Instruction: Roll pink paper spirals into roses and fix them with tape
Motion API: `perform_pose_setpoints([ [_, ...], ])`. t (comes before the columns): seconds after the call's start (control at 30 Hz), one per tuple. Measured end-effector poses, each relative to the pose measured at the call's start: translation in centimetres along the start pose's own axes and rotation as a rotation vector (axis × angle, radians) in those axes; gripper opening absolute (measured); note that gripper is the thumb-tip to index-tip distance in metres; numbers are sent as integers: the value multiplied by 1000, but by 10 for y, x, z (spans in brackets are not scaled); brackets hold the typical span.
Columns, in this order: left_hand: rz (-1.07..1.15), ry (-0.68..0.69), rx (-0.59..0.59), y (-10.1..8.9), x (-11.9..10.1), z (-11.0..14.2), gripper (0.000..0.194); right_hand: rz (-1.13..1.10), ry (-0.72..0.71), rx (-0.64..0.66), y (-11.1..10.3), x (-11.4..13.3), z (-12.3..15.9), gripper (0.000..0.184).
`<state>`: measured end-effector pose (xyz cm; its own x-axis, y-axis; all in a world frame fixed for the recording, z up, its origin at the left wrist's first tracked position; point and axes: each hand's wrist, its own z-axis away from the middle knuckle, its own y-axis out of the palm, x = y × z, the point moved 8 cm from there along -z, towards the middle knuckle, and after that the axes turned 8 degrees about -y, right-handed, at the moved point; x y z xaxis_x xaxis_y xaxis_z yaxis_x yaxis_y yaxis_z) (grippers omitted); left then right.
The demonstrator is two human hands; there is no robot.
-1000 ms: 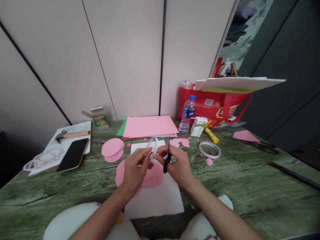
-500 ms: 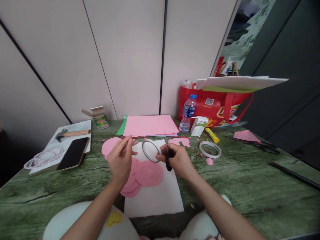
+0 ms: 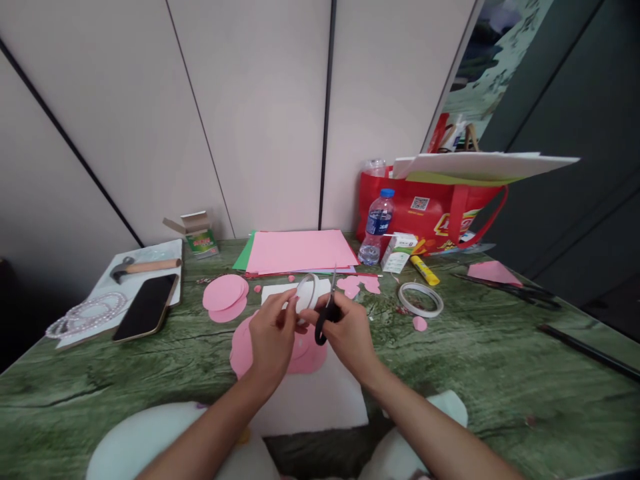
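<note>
Above the white sheet (image 3: 320, 403), my left hand (image 3: 270, 333) pinches the near left edge of a thin roll of tape (image 3: 315, 291). My right hand (image 3: 354, 337) is closed around scissors (image 3: 323, 328) with black handles, blades pointing up and away. Fingertips of the right hand also touch the tape roll, close to the left fingers. Exactly what lies between the fingertips is too small to make out. Beneath the hands, overlapping pink paper pieces (image 3: 243, 350) rest on the sheet, partly hidden by my left hand.
Pink paper circles (image 3: 225, 293) lie to the left, near a phone (image 3: 147, 308) and a hammer (image 3: 150, 266). Behind are stacked coloured sheets (image 3: 303, 250). Rightward stand a water bottle (image 3: 376, 230), a small carton (image 3: 399, 253), another tape roll (image 3: 421, 312) and a red bag (image 3: 435, 220).
My left hand has moved right and closed on the tape roll, which the right hand held alone before. The roll has turned to a steeper angle. The pink circles at left are uncovered.
</note>
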<state>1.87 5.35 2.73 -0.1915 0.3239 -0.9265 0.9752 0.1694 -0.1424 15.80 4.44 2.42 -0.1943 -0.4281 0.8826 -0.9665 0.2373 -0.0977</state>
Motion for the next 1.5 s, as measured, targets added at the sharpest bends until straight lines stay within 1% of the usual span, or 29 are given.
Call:
perform_pose_setpoints([
  [0.07, -54, 61, -22, -1, -3, 2, 18, 42, -38, -65, -8, 3, -1, 21],
  [0.13, -100, 119, -45, -3, -7, 4, 18, 34, -81, -96, -13, 7, -1, 20],
  [0.27, -186, 218, -65, -2, -15, 8, 19, 33, -188, -79, -11, 17, 0, 20],
  [0.37, -254, 288, -86, -2, -20, 11, 20, 83, -239, -94, -12, 21, 1, 13],
  [0.47, -311, 365, -116, -2, -22, 14, 20, 100, -255, -100, -11, 22, 1, 11],
  [0.57, -370, 429, -139, -2, -21, 16, 22, 101, -254, -80, -9, 23, 1, 11],
  [0.67, -396, 454, -123, 0, -20, 16, 23, 106, -279, -57, -7, 26, 2, 12],
  [0.77, -426, 501, -124, 2, -23, 18, 24, 94, -279, -76, -7, 26, 3, 8],
  [0.83, -451, 537, -141, 2, -26, 19, 24, 96, -273, -90, -8, 25, 3, 9],
  [0.9, -467, 545, -146, 3, -27, 19, 25, 111, -285, -89, -7, 26, 3, 8],
  [1.0, -459, 517, -143, 2, -27, 18, 24, 125, -301, -75, -6, 27, 3, 12],
  [1.17, -391, 435, -131, 0, -25, 14, 21, 116, -244, -72, -6, 21, 3, 14],
  [1.3, -391, 420, -140, -1, -25, 14, 19, 148, -296, -74, -6, 23, 4, 10],
  [1.37, -393, 424, -143, -1, -25, 14, 19, 143, -317, -72, -5, 24, 4, 11],
  [1.5, -412, 412, -175, -4, -25, 11, 17, 143, -353, -15, 0, 28, 4, 12],
])
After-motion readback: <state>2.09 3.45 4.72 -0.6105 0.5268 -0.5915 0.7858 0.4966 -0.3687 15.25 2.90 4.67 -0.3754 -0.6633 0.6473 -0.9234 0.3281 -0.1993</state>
